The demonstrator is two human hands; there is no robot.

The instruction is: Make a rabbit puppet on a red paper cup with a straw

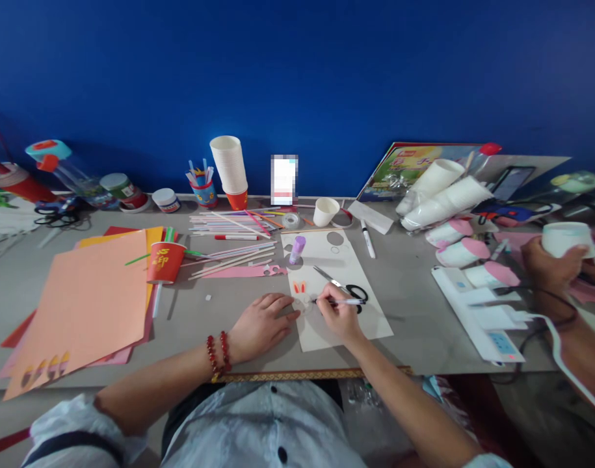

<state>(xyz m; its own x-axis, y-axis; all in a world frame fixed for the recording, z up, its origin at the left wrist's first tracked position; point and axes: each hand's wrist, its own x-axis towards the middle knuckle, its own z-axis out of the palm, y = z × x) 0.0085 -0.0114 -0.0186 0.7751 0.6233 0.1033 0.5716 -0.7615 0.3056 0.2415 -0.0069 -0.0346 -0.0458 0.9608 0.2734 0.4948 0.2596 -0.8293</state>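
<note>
My right hand (pixel 340 317) grips a pen (pixel 348 301), its tip down at the white sheet of paper (pixel 343 328). Small round outlines are drawn on the sheet near the tip, below two orange-and-white ear-shaped pieces (pixel 300 287). My left hand (pixel 265 325) lies flat, fingers stretched, its fingertips on the sheet's left edge. Black-handled scissors (pixel 356 294) rest on the paper just behind the pen, partly hidden by my right hand. A purple glue stick (pixel 298 249) stands upright on the sheet's upper part, near a cut-out round hole.
Coloured paper sheets (pixel 97 292) and a red paper cup (pixel 165 262) lie left. Straws and sticks (pixel 229 224), a cup stack (pixel 227 166) and tape (pixel 291 221) stand behind. On the right are a power strip (pixel 477 318) and a co-worker's hands (pixel 553 263) holding a white cup.
</note>
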